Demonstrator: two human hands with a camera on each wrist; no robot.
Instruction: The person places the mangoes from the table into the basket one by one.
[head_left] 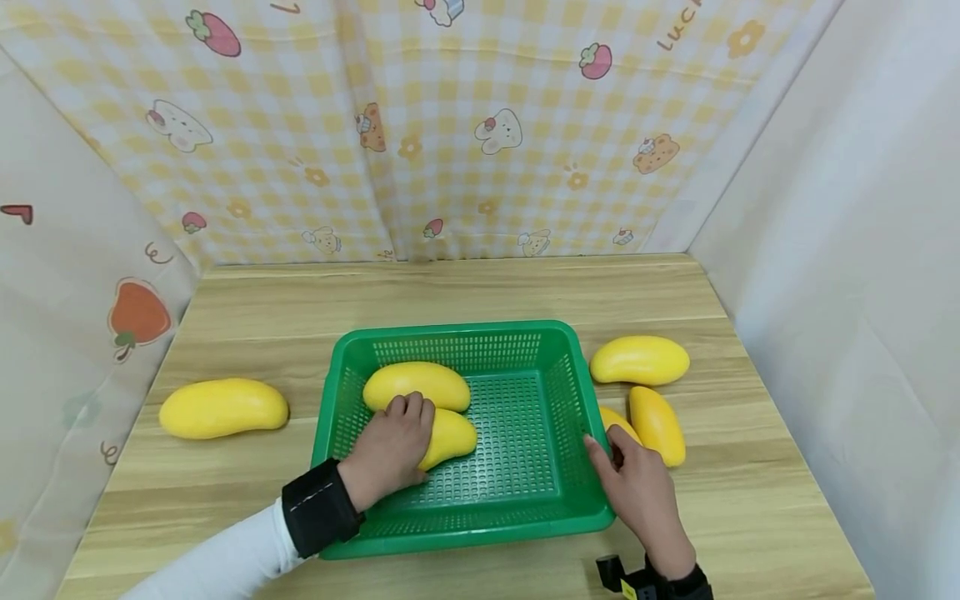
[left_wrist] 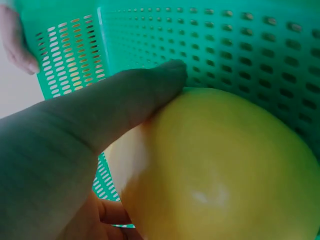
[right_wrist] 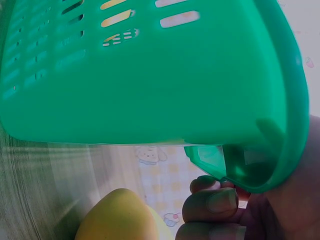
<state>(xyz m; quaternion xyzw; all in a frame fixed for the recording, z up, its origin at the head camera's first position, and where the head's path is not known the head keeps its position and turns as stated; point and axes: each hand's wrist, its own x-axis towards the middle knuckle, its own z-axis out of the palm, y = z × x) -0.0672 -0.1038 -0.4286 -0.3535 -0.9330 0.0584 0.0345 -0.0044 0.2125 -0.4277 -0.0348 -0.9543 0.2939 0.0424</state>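
On the far left, a white cloth wall [head_left: 60, 275] with a red strawberry print is standing beside a pale wood-grained worktop [head_left: 450, 292], where a smooth yellow mango-shaped fruit [head_left: 223, 408] is lying alone. A left hand [head_left: 393, 446] is curling its fingers over a nearer yellow fruit [head_left: 453, 442], gripping it inside a green perforated plastic basket [head_left: 517, 442]; a farther yellow fruit [head_left: 416, 383] is resting just behind. A yellow-and-white checked cloth [head_left: 450, 167] is spanning the back. The right hand [head_left: 641, 492] is pinching the basket's right rim. Just past that rim, a horizontal yellow fruit [head_left: 640, 360], a slanting yellow fruit [head_left: 657, 425] and a partly hidden yellow fruit [head_left: 615, 419] are lying close together, and a plain whitish cloth [head_left: 840, 250] is closing the right side
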